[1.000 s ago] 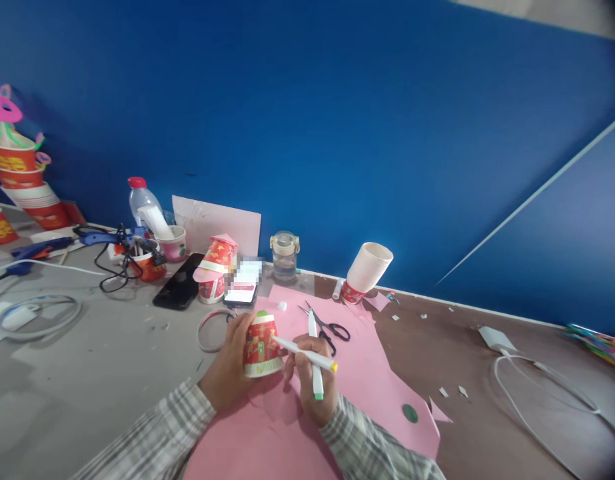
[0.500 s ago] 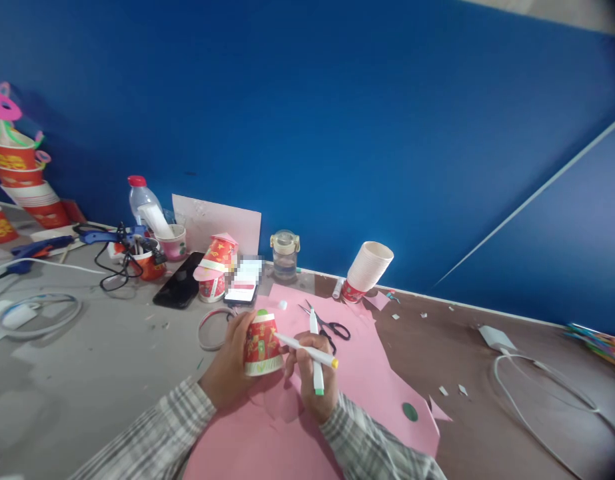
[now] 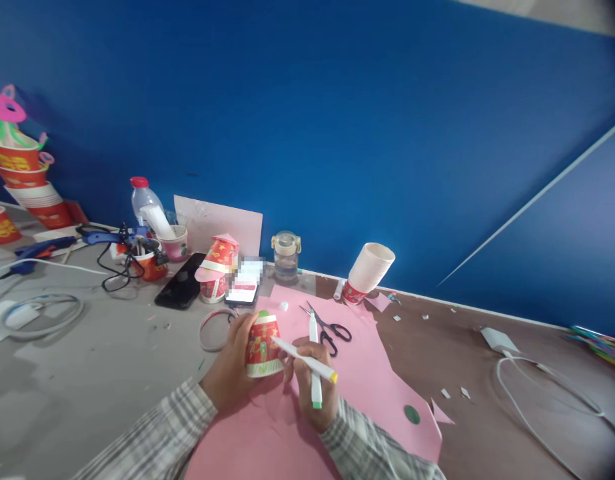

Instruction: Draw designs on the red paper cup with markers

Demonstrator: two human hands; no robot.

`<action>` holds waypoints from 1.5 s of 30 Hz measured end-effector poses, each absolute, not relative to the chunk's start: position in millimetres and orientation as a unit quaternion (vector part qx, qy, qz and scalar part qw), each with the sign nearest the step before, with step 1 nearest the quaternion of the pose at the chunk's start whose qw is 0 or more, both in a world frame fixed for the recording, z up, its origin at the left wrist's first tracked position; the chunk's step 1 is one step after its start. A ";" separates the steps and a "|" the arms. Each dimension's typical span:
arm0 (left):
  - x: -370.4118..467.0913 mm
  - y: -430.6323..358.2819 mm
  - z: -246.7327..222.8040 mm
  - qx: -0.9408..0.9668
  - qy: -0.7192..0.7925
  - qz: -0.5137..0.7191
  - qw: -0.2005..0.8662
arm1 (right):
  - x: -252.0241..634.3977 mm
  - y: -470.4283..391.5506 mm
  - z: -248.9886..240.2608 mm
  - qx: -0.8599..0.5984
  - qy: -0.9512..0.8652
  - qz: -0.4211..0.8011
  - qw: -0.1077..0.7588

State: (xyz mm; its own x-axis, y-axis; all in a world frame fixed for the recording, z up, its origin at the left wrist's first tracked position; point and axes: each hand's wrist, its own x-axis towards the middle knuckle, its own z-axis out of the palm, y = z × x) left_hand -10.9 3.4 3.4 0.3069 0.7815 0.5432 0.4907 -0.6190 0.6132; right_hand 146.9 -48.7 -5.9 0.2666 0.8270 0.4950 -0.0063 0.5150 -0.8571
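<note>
I've got left hand [image 3: 231, 370] fingers around an inverted red cup [image 3: 262, 345]. Right hand [image 3: 327, 395] grips a yellow-ended marker [image 3: 311, 363], tip at cup, plus a green-ended marker [image 3: 316, 388].

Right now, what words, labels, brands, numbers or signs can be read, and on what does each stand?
None can be read.
Held cup: small marks on a green patch, too small to read.
Leaning cups at far left: yellow marks like characters, too blurred.
Lit phone: screen partly pixelated, unreadable.
Yellow-ended marker, green-ended marker: no lettering visible.
</note>
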 end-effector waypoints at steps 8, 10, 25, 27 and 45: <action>-10.4 3.3 3.3 0.791 0.401 0.431 0.166 | 146.9 -47.3 -1.0 -0.393 -0.544 0.299 0.678; -10.1 2.9 3.8 0.791 0.402 0.430 0.164 | 146.7 -47.3 0.3 -0.396 -0.550 0.295 0.674; -9.6 3.3 3.6 0.793 0.403 0.428 0.158 | 147.8 -47.2 -0.1 -0.403 -0.541 0.314 0.668; -9.6 3.4 3.0 0.792 0.404 0.429 0.163 | 147.3 -47.2 -0.7 -0.398 -0.546 0.312 0.668; -9.3 2.8 4.2 0.791 0.404 0.432 0.157 | 147.8 -45.9 -1.6 -0.394 -0.543 0.324 0.667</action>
State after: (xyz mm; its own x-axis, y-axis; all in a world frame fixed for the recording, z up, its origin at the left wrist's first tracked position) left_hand -9.3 2.8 4.2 0.3006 0.7748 0.5562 0.5046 -0.6241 0.5966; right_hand 147.8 -45.9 -1.6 0.2010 0.8602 0.4687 -0.0047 0.4793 -0.8777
